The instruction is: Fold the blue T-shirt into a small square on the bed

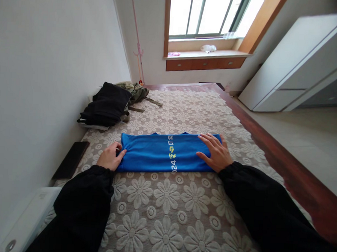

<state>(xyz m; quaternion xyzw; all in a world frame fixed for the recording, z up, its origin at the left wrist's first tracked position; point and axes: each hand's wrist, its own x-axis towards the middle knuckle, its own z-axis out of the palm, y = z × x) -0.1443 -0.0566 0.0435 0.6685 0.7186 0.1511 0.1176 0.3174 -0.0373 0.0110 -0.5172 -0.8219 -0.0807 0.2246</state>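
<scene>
A blue T-shirt [147, 153], folded into a long flat strip, lies crosswise on the flower-patterned table cover [167, 197]. White and yellow printed characters run across its middle. At its left end, my left hand [110, 156] is closed, with the thumb and curled fingers pinching the edge of the fabric. My right hand [216, 152] rests on the right end, palm down, fingers stretched and spread over the cloth. Small bits of blue fabric stick out behind the far edge of the strip.
Black folded clothing [106, 104] and a camouflage bag or garment [135, 92] are piled by the left wall. Nearby are a dark flat object [71, 159] and a white box [29, 220]. Reddish wood edging [269, 146] runs along the right; a white fridge-like cabinet [296, 65] stands beyond.
</scene>
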